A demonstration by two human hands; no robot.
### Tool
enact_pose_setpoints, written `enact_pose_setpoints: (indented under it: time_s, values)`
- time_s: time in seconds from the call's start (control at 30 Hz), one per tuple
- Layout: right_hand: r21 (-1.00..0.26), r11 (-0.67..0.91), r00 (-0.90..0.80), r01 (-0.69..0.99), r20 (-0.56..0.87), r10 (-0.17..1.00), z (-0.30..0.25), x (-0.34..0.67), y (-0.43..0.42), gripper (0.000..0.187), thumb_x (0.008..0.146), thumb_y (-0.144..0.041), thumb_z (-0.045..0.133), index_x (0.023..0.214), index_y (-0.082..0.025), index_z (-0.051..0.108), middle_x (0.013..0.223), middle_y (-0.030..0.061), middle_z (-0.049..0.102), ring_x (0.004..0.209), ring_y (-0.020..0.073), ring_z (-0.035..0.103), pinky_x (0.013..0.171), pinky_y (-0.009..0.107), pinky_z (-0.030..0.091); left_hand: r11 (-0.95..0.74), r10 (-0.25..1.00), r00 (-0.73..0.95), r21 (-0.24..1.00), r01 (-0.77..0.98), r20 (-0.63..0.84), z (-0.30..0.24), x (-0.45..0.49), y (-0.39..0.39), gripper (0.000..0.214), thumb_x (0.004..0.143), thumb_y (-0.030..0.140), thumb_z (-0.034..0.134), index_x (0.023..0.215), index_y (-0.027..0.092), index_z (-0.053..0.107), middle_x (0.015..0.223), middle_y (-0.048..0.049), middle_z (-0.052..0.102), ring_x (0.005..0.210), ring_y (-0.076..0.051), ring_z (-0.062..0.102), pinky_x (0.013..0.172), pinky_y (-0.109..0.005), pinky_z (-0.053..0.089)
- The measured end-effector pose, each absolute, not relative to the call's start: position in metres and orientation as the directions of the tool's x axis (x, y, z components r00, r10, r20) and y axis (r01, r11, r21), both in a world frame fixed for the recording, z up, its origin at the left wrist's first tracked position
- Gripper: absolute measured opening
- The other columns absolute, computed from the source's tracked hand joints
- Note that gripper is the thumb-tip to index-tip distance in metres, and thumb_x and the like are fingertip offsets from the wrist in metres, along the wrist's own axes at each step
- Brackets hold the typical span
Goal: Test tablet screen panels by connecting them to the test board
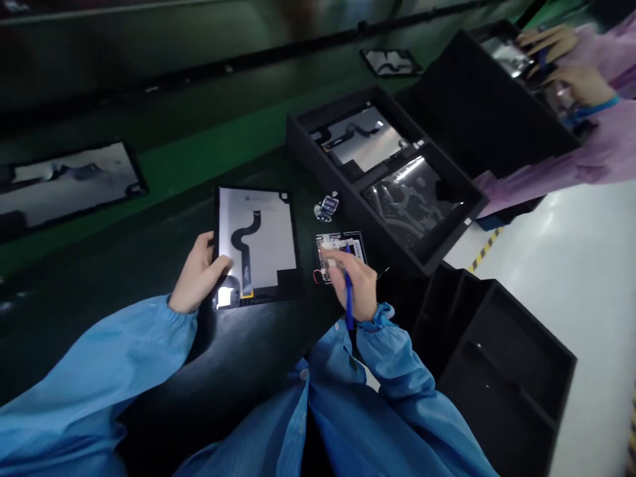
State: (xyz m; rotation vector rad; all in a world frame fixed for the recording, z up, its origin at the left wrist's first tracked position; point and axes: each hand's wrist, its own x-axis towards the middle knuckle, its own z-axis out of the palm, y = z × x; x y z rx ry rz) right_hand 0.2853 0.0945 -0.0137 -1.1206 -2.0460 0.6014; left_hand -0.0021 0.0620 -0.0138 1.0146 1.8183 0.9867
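Observation:
My left hand (199, 273) grips the left edge of a tablet display panel (271, 242), thumb on top and fingers at its side. The panel's silvery back faces up, with a black S-shaped flex cable (243, 248) along it. My right hand (358, 281) is closed around a blue pen-shaped tool (349, 298), which slants across the palm. Its fingertips are over a small circuit board (325, 242) with a red wire at its left edge; whether they touch it is hidden. Just behind the board lie crumpled shiny film pieces (326, 207).
To the right, a black divided tray (318, 156) holds more panels. Other panels lie at the far left (94, 179) and back (391, 63). A co-worker's hands (571, 66) work over another black box (462, 99). Black trays (517, 371) stand at lower right.

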Motion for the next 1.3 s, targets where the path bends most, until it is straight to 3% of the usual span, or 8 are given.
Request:
enact_pose_setpoints:
  time_s: [0.1, 0.2, 0.27, 0.33, 0.5, 0.7, 1.1, 1.3]
  values:
    - [-0.829, 0.327, -0.264, 0.453, 0.226, 0.938, 0.003, 0.271, 0.090, 0.029, 0.103, -0.036, 0.038, 0.125, -0.027, 0.053, 0.083, -0.0003, 0.070, 0.071, 0.0156, 0.068, 0.069, 0.029, 0.053, 0.182, 0.935, -0.326, 0.605, 0.775, 0.137, -0.019, -0.014, 0.063, 0.049, 0.078, 0.027, 0.059, 0.124, 0.009, 0.059, 0.120, -0.0180, 0.059, 0.112, -0.036, 0.056, 0.099, -0.050, 0.045]
    - [-0.903, 0.223, -0.334, 0.368, 0.096, 0.938, 0.011, 0.245, 0.087, 0.021, 0.098, -0.038, 0.049, 0.111, -0.024, 0.057, 0.075, -0.0023, 0.063, 0.062, 0.0123, 0.058, 0.060, 0.025, 0.046, -0.041, 0.922, -0.111, 0.378, 0.925, 0.371, -0.029, -0.025, 0.069, 0.053, 0.084, 0.029, 0.056, 0.134, 0.012, 0.054, 0.143, -0.0190, 0.048, 0.136, -0.038, 0.042, 0.113, -0.052, 0.035]
    - [-0.938, 0.163, -0.417, 0.307, 0.021, 0.909, 0.008, 0.225, 0.087, 0.018, 0.094, -0.039, 0.059, 0.088, -0.022, 0.059, 0.070, -0.0033, 0.059, 0.059, 0.0106, 0.054, 0.057, 0.024, 0.042, -0.191, 0.945, 0.071, 0.364, 0.912, 0.318, -0.037, -0.027, 0.073, 0.052, 0.090, 0.028, 0.049, 0.141, 0.014, 0.048, 0.154, -0.0179, 0.040, 0.145, -0.036, 0.033, 0.118, -0.053, 0.029]
    - [-0.952, 0.117, -0.459, 0.283, -0.027, 0.888, 0.000, 0.206, 0.088, 0.031, 0.092, -0.042, 0.061, 0.072, -0.021, 0.053, 0.062, -0.0042, 0.054, 0.056, 0.0096, 0.051, 0.055, 0.023, 0.040, -0.268, 0.954, 0.192, 0.372, 0.889, 0.230, -0.042, -0.024, 0.074, 0.052, 0.096, 0.026, 0.041, 0.145, 0.011, 0.042, 0.159, -0.0199, 0.033, 0.150, -0.035, 0.024, 0.120, -0.055, 0.025]
    - [-0.943, 0.125, -0.445, 0.308, -0.027, 0.895, -0.019, 0.183, 0.088, 0.032, 0.091, -0.043, 0.061, 0.073, -0.022, 0.046, 0.056, -0.0079, 0.048, 0.050, 0.0079, 0.045, 0.053, 0.022, 0.037, -0.296, 0.949, 0.225, 0.372, 0.880, 0.222, -0.045, -0.010, 0.068, 0.052, 0.098, 0.024, 0.039, 0.148, 0.007, 0.039, 0.161, -0.0222, 0.028, 0.152, -0.033, 0.017, 0.121, -0.053, 0.026]
    - [-0.840, 0.354, -0.473, 0.411, 0.135, 0.871, -0.022, 0.182, 0.085, 0.037, 0.089, -0.024, 0.055, 0.061, -0.021, 0.031, 0.053, -0.0084, 0.028, 0.046, 0.0059, 0.029, 0.047, 0.021, 0.028, -0.268, 0.958, 0.206, 0.362, 0.893, 0.200, -0.041, -0.007, 0.066, 0.052, 0.098, 0.023, 0.040, 0.146, 0.002, 0.041, 0.158, -0.0255, 0.032, 0.152, -0.034, 0.020, 0.121, -0.051, 0.027]
    - [-0.800, 0.369, -0.470, 0.472, 0.125, 0.874, -0.025, 0.181, 0.082, 0.036, 0.085, -0.021, 0.055, 0.059, -0.021, 0.029, 0.052, -0.0084, 0.026, 0.046, 0.0059, 0.028, 0.048, 0.021, 0.029, -0.237, 0.968, 0.177, 0.408, 0.882, 0.179, -0.038, -0.006, 0.066, 0.051, 0.097, 0.021, 0.041, 0.146, 0.006, 0.042, 0.160, -0.0215, 0.031, 0.152, -0.033, 0.019, 0.121, -0.053, 0.028]
    - [-0.916, 0.234, -0.362, 0.326, 0.108, 0.926, -0.007, 0.193, 0.114, 0.027, 0.088, -0.037, 0.068, 0.074, -0.021, 0.051, 0.062, -0.0053, 0.055, 0.055, 0.0087, 0.054, 0.052, 0.021, 0.044, -0.244, 0.962, 0.158, 0.441, 0.863, 0.223, -0.039, -0.007, 0.065, 0.057, 0.093, 0.020, 0.046, 0.147, 0.004, 0.040, 0.153, -0.0218, 0.042, 0.148, -0.033, 0.032, 0.120, -0.050, 0.032]
